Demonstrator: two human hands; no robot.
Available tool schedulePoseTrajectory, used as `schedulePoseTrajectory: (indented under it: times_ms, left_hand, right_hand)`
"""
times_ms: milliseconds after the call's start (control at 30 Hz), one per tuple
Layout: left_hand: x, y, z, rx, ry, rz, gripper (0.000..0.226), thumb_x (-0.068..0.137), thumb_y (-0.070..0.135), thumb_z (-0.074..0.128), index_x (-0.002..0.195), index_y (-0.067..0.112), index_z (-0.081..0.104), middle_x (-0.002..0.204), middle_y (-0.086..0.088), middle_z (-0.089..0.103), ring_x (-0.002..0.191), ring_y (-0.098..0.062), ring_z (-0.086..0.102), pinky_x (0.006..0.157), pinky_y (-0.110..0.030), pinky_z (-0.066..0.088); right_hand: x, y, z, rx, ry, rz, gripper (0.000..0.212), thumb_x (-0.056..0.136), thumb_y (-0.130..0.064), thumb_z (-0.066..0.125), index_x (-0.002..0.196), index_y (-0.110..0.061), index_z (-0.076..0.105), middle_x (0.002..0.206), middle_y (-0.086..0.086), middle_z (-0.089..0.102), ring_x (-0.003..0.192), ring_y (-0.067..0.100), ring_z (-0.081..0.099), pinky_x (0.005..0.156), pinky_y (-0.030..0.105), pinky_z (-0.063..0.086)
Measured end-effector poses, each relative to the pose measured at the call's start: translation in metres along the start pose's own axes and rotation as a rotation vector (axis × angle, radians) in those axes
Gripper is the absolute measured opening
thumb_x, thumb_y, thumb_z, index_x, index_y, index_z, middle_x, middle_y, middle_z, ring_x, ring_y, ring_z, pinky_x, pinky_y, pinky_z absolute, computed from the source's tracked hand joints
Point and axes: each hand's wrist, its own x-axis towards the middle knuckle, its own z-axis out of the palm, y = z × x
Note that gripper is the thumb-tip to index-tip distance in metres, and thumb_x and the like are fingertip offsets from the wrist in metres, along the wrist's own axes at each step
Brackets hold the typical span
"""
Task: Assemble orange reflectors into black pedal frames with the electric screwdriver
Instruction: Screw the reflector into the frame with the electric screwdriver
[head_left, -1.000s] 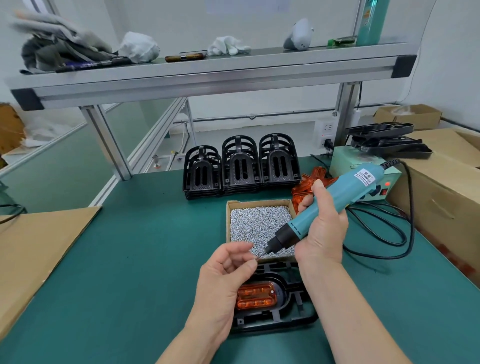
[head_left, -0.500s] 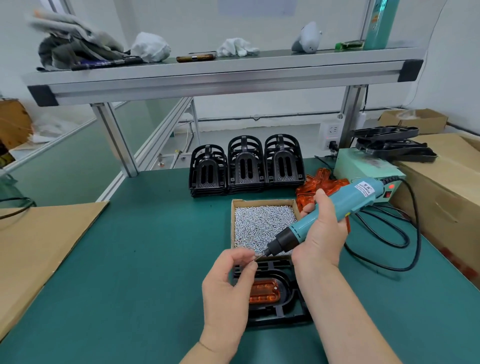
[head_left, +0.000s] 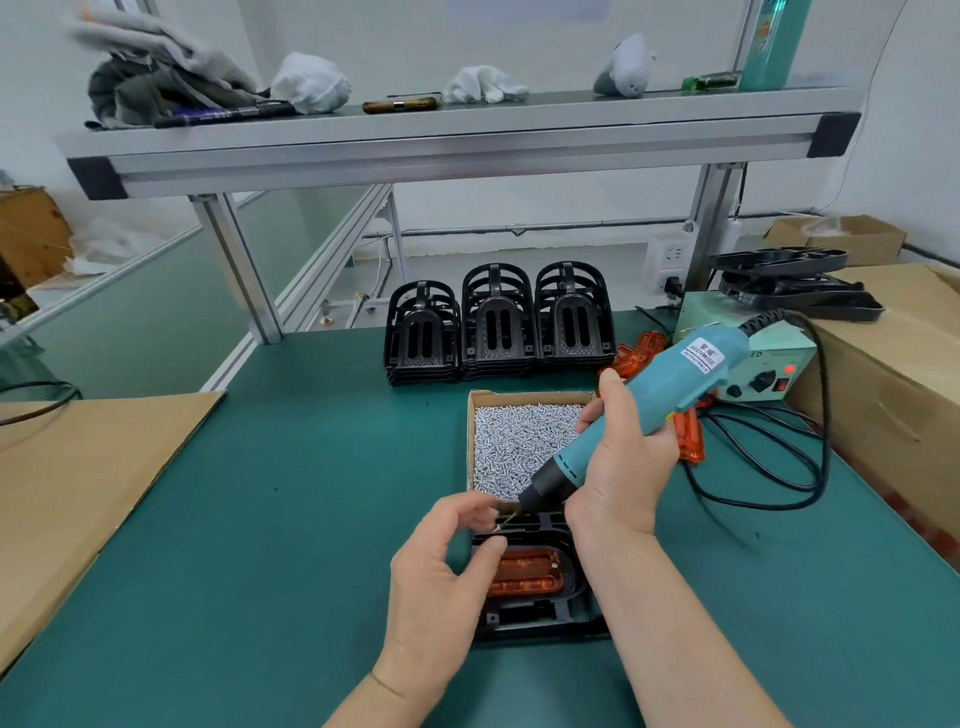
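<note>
Fingers (head_left: 457, 512) of the left hand (head_left: 431, 582) are curled about the bit tip of the electric screwdriver (head_left: 675, 384); whether a screw is pinched cannot be told. The tool's body is gripped by the right hand (head_left: 623, 467).

- Orange reflector (head_left: 524, 574): seated in the black pedal frame (head_left: 540, 621), which is laid flat near the surface's (head_left: 311, 519) near edge. It is judged placed, its fastening unfinished.
- Screw box (head_left: 530, 396): set just behind the frame.
- Stacked frames (head_left: 498, 322): ranged along the far edge, judged still to be fitted.
- Loose reflectors (head_left: 641, 351): heaped beside the box, toward the right edge.
</note>
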Motion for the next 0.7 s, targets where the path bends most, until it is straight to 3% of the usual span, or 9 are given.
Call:
schedulePoseTrajectory:
  times_ms: [133, 200, 267, 433, 700]
  left_hand:
    - [-0.005, -0.008, -0.027, 0.149, -0.172, -0.055, 0.059, 0.071, 0.042, 0.078, 0.124, 0.041, 0.053, 0.123, 0.028, 0.056, 0.123, -0.002, 0.052, 0.100, -0.008, 0.034]
    - [-0.008, -0.014, -0.036, 0.309, -0.309, -0.032, 0.072, 0.065, 0.060, 0.073, 0.130, 0.038, 0.049, 0.124, 0.033, 0.042, 0.127, -0.002, 0.043, 0.104, -0.012, 0.030]
    - [-0.011, -0.018, -0.039, 0.450, -0.392, 0.017, 0.079, 0.063, 0.069, 0.069, 0.131, 0.034, 0.049, 0.121, 0.026, 0.040, 0.124, -0.001, 0.040, 0.106, -0.021, 0.032]
    - [-0.010, -0.021, -0.036, 0.544, -0.408, 0.081, 0.073, 0.063, 0.076, 0.062, 0.124, 0.037, 0.055, 0.113, 0.028, 0.042, 0.115, 0.006, 0.035, 0.101, -0.020, 0.027]
    - [-0.012, -0.026, -0.036, 0.540, -0.403, 0.080, 0.066, 0.063, 0.075, 0.065, 0.119, 0.040, 0.057, 0.110, 0.030, 0.044, 0.115, 0.003, 0.039, 0.099, -0.019, 0.026]
  right_hand:
    - [-0.008, 0.000, 0.002, -0.033, -0.129, -0.058, 0.021, 0.085, -0.017, 0.072, 0.082, -0.013, 0.052, 0.054, -0.003, 0.054, 0.049, 0.009, 0.049, 0.051, 0.018, 0.044]
    - [-0.013, 0.002, 0.002, -0.076, -0.192, -0.082, 0.017, 0.082, -0.019, 0.073, 0.082, -0.015, 0.056, 0.056, -0.003, 0.054, 0.050, 0.009, 0.050, 0.052, 0.020, 0.045]
    - [-0.021, 0.006, 0.002, -0.116, -0.252, -0.101, 0.014, 0.080, -0.020, 0.074, 0.079, -0.019, 0.059, 0.057, -0.003, 0.054, 0.050, 0.010, 0.050, 0.051, 0.021, 0.045]
    - [-0.035, 0.012, 0.003, -0.193, -0.308, -0.143, 0.011, 0.073, -0.036, 0.075, 0.068, -0.035, 0.065, 0.058, -0.005, 0.055, 0.051, 0.011, 0.050, 0.051, 0.022, 0.045]
    - [-0.039, 0.020, 0.002, -0.236, -0.301, -0.156, 0.010, 0.071, -0.040, 0.074, 0.069, -0.035, 0.065, 0.058, -0.003, 0.055, 0.052, 0.011, 0.050, 0.051, 0.022, 0.045]
